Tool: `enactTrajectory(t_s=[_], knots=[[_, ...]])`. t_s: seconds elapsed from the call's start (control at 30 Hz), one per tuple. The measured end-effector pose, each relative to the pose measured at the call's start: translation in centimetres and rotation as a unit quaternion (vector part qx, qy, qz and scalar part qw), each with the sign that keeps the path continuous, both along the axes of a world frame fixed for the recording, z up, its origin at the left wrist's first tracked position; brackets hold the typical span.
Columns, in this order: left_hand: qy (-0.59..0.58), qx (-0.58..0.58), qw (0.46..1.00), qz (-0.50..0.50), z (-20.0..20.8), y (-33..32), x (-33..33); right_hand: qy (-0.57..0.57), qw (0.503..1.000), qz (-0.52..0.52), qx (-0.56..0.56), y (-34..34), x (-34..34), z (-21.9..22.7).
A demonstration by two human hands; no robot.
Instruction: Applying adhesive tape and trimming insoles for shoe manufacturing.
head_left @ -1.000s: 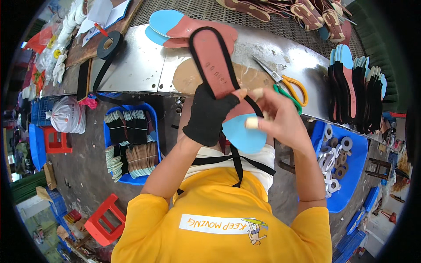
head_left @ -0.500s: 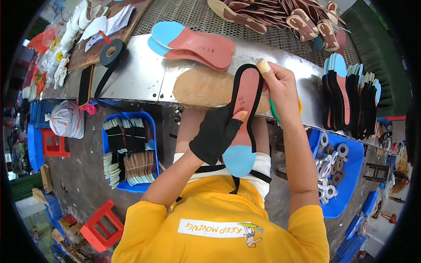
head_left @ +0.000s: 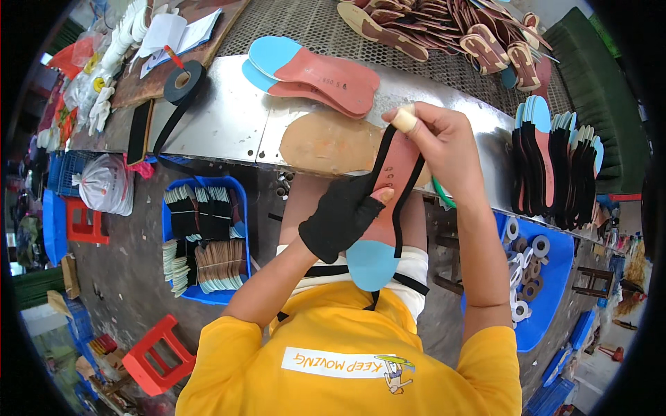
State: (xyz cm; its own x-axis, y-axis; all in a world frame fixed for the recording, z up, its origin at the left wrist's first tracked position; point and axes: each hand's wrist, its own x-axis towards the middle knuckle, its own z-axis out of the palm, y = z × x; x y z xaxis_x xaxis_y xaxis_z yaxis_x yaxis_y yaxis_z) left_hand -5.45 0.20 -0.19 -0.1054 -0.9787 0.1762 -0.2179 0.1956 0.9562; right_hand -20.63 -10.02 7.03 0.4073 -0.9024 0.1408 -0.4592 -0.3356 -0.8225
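A pink shoe insole [head_left: 382, 226] with a light blue toe part and a black strip along its edges is between my hands, blue end toward my body. My left hand [head_left: 340, 218], in a black glove with bare fingertips, grips its middle, thumb on top. My right hand [head_left: 438, 139], with pale tape round the thumb, pinches the black edge at the far end and hides that end. Just beyond lies a worn tan board [head_left: 319, 142] on the metal bench. Behind it rest more pink and blue insoles [head_left: 326, 75], overlapping, without black edging on their visible sides.
A black tape roll [head_left: 184, 81] with a trailing end sits at the bench's left. Edged insoles [head_left: 541, 163] stand bunched at the right. Below are a blue bin of insoles [head_left: 242, 187] and another blue bin [head_left: 544, 315] with tape rolls. Brown pieces [head_left: 485, 52] heap on the mesh surface.
My right hand has shifted a little left and its thumb now bends over the insole's far end, covering it. The insole has dipped slightly toward my body. My left hand keeps its grip.
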Motion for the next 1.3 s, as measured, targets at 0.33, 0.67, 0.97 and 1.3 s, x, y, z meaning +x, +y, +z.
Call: enactTrajectory(t_s=[0.33,0.67,0.97,1.3], knots=[[0.433,0.266,0.838,-0.198,-0.5,-1.7,1.5,-0.17,0.979,0.055,0.099,-1.9,-3.2,0.1],[0.25,0.145,0.956,-0.05,0.9,-2.1,1.6,-0.244,0.916,0.036,0.317,5.2,-1.6,-4.0],[0.21,0.159,0.963,-0.063,0.9,-0.4,1.5,-0.217,0.966,-0.022,0.141,0.2,-2.1,-2.8],[-0.117,-0.011,0.993,-0.021,1.1,0.4,1.8,0.052,0.966,-0.101,-0.232,2.9,0.8,-2.5]])
